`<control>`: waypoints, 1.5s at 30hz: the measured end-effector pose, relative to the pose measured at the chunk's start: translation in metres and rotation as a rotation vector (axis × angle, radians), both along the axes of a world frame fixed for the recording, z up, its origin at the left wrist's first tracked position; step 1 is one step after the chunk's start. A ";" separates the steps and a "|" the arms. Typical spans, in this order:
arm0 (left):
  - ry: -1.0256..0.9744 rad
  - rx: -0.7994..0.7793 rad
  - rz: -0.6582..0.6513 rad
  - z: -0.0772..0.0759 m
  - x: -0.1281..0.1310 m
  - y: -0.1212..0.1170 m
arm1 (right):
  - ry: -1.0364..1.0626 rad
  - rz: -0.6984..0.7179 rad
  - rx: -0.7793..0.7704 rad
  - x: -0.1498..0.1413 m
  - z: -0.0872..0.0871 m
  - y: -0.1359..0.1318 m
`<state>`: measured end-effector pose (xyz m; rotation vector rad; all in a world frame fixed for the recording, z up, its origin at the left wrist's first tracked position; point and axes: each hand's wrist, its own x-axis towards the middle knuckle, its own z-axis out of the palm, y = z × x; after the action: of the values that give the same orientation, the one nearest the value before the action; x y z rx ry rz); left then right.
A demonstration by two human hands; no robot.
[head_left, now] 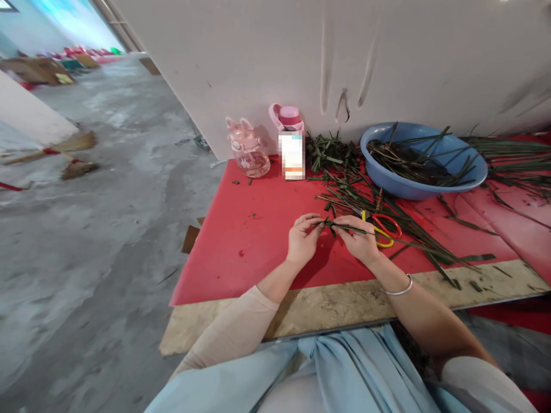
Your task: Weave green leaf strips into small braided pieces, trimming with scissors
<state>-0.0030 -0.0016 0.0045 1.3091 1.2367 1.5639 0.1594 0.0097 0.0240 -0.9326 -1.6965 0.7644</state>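
Between my two hands is a small knot of green leaf strips, held above the red table covering. My left hand pinches its left side with thumb and fingers. On the other side my right hand is closed on the strips, and a long leaf strip trails out past it to the right. Scissors with red and yellow handles lie just beyond my right hand, partly hidden by it. Loose dark green strips are scattered around them.
A blue basin holding long leaves stands at the back right. Behind my hands are a heap of green pieces, a pink-lidded bottle and a clear pink bottle by the wall. The board edge is close to my body.
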 end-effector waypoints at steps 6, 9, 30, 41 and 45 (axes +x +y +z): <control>-0.272 -0.175 -0.100 -0.001 0.005 0.001 | 0.209 -0.016 -0.337 -0.004 -0.009 0.009; -0.320 -0.186 -0.181 0.003 -0.001 0.004 | 0.288 0.023 -0.428 -0.004 -0.009 0.014; -0.185 -0.288 -0.328 0.004 0.002 0.000 | 0.000 0.090 -0.190 0.008 0.002 0.015; -0.055 -0.190 -0.291 0.003 -0.004 0.003 | 0.004 0.042 -0.135 0.007 0.001 0.009; -0.390 -0.250 -0.148 -0.001 0.005 0.003 | -0.009 0.009 -0.197 0.004 0.001 0.005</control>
<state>0.0018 0.0009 0.0031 0.8654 1.0242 1.4224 0.1629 0.0145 0.0251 -1.0646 -1.6553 0.9478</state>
